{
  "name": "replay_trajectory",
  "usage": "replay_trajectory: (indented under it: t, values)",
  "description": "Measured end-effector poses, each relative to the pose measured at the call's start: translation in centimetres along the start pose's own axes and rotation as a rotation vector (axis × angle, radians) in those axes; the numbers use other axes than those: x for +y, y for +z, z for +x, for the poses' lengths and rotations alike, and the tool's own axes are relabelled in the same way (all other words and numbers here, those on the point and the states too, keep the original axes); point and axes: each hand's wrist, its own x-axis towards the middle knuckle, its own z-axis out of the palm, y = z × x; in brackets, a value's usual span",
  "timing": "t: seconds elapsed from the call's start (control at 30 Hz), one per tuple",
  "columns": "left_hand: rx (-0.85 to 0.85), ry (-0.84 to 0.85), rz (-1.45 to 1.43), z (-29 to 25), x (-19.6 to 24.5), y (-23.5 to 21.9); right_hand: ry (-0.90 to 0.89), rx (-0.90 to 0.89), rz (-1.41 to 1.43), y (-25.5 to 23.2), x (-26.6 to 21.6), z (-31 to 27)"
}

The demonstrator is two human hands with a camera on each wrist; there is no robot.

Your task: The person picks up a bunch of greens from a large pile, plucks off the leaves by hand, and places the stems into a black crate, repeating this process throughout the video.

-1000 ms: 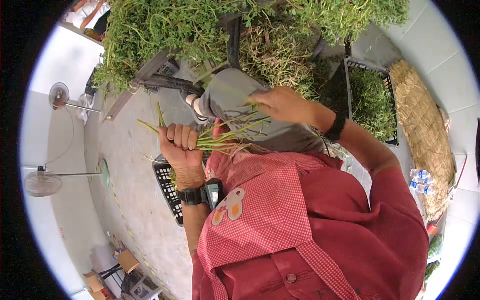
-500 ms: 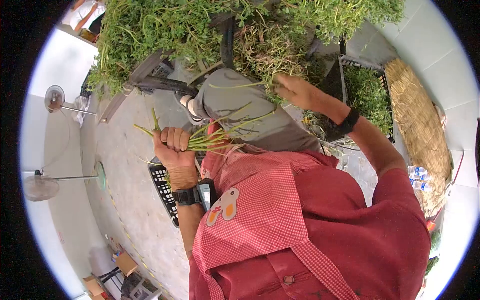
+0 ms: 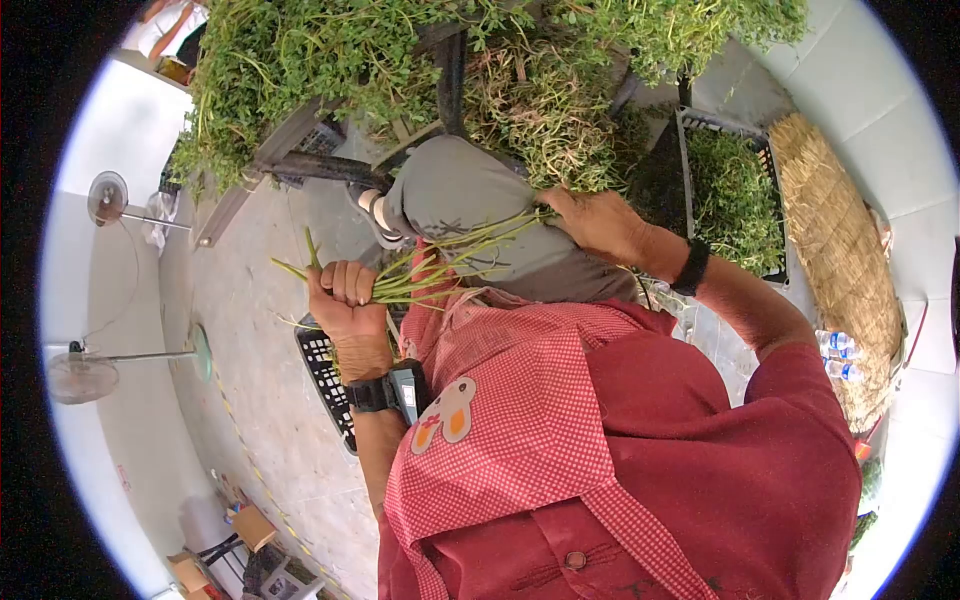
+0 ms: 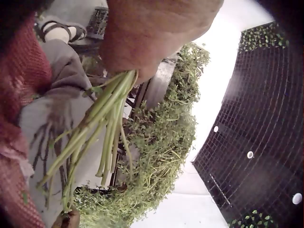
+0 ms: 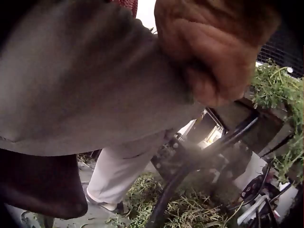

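Note:
My left hand (image 3: 348,298) grips a bunch of long green stems (image 3: 410,280), fingers wrapped round it. Short cut ends poke out beyond the thumb, while the thinner ends fan across the lap toward the right. In the left wrist view the stems (image 4: 95,128) hang bare below the fist, with few leaves. Over the grey-trousered knee, my right hand (image 3: 600,225) pinches the thin tip of one or more stems with thumb and curled fingers. The right wrist view shows that hand (image 5: 213,57) bent close against the trouser leg, its fingertips partly hidden.
Leafy greens (image 3: 310,90) are heaped on a dark-framed table in front. Below lies a pile of discarded stalks (image 3: 545,120). A black crate (image 3: 688,170) of greens stands at right beside a rolled straw mat (image 3: 830,250). Another crate (image 3: 325,370) sits by the left forearm.
My right hand swung out toward the stalk pile with a single stem trailing, then came back to the tips of the bunch. That trailing stem no longer shows. The left hand keeps its grip.

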Motion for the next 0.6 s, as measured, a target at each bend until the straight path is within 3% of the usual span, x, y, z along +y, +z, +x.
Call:
replay_trajectory:
  t: [0.1, 0.17, 0.3, 0.37, 0.4, 0.47, 0.6]
  values:
    - [-0.036, 0.018, 0.003, -0.2, 0.1, 0.0, -0.031, 0.047, -0.089, 0.1, -0.1, 0.2]
    - [-0.002, 0.024, 0.009, -0.1, 0.0, 0.3, 0.087, -0.080, -0.132, -0.4, -0.5, 0.4]
    - [0.021, 0.019, 0.028, -0.3, -0.2, 0.8, 0.111, -0.125, -0.150, -1.2, -1.1, 0.6]
    - [-0.019, 0.010, 0.019, -0.4, -0.3, 1.1, 0.092, 0.047, -0.154, -0.3, -0.5, 1.0]
    - [-0.058, 0.001, 0.014, -0.4, -0.3, 1.3, 0.085, 0.046, -0.155, 0.3, 0.3, 1.3]
    - [-0.075, -0.027, 0.002, -0.6, -0.6, 1.8, 0.062, 0.276, -0.015, 0.8, 1.6, 2.1]
    - [-0.091, 0.007, -0.025, -0.4, 0.5, 2.1, 0.061, 0.150, -0.045, -0.2, 0.6, 1.6]
